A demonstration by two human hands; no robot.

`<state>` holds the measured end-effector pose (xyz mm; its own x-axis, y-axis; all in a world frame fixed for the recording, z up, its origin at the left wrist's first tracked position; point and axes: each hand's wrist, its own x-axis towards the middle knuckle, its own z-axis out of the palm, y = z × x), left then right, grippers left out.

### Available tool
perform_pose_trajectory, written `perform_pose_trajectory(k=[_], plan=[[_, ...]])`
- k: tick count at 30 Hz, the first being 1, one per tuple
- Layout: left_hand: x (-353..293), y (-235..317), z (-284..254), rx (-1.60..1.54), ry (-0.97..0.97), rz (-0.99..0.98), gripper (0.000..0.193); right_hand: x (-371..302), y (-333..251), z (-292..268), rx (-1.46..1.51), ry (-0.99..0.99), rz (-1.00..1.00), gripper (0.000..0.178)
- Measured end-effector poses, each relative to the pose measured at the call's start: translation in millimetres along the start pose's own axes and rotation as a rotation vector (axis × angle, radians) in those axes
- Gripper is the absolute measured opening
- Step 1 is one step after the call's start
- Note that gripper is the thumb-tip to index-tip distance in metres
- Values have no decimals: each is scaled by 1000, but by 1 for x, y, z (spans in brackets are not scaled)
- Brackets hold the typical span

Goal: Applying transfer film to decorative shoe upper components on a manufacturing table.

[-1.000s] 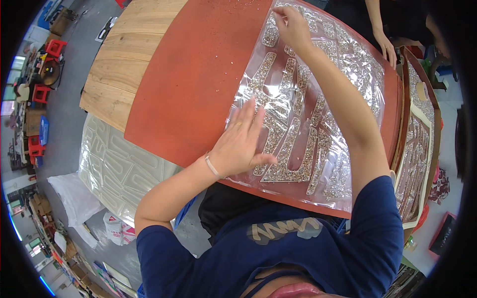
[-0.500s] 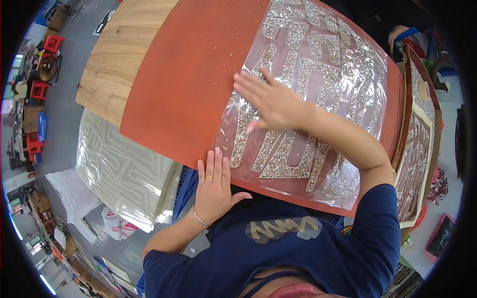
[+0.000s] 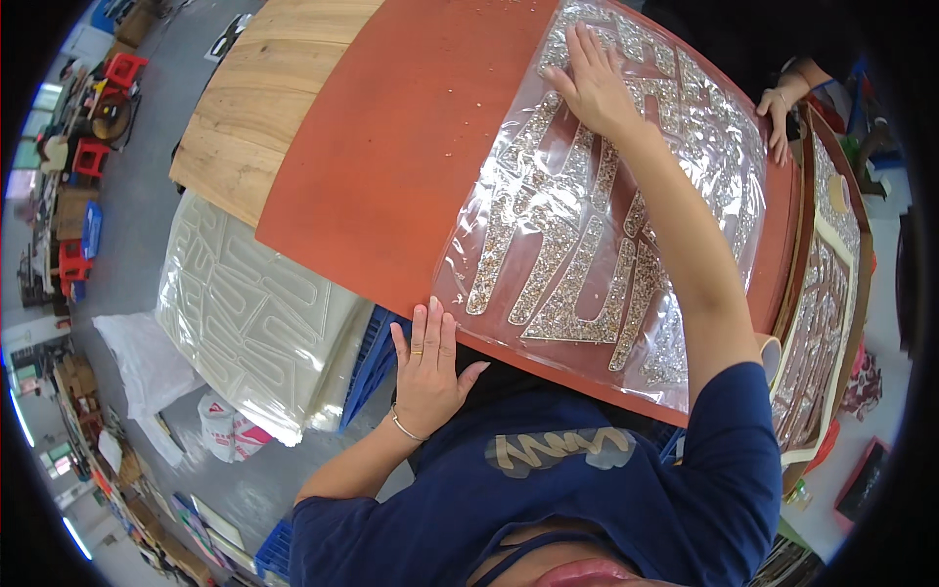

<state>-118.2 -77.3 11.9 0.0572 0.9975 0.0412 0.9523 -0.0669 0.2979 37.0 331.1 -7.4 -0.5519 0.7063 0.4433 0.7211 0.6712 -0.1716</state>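
Our right hand (image 3: 594,83) lies flat and spread on the film (image 3: 606,205) covering the red board (image 3: 391,157); our left hand (image 3: 427,367) rests open at the board's near edge. The film looks thin, slippery, easily creased; we would take it by the corners.

Single head fisheye, looking steeply down, close over red board (image 3: 391,166).
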Motion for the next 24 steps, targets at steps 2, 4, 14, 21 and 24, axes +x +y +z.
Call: perform_pose_trajectory(k=[2,4,14,21,24], plan=[[0,2,2,-1,24,-6,82,-16,6,-1,-142,-152,-23,78],[0,1,6,-4,54,11,81,-12,15,-4,-72,-174,96,80],[1,2,25,-12,166,10,81,-65,-85,-28,-136,-286,-45,88],[-10,-1,25,-198,290,-24,68,-93,-155,-42,216,-316,-157,82],[-9,-20,24,-548,437,105,36,-112,-189,-90,162,-184,-192,82]])
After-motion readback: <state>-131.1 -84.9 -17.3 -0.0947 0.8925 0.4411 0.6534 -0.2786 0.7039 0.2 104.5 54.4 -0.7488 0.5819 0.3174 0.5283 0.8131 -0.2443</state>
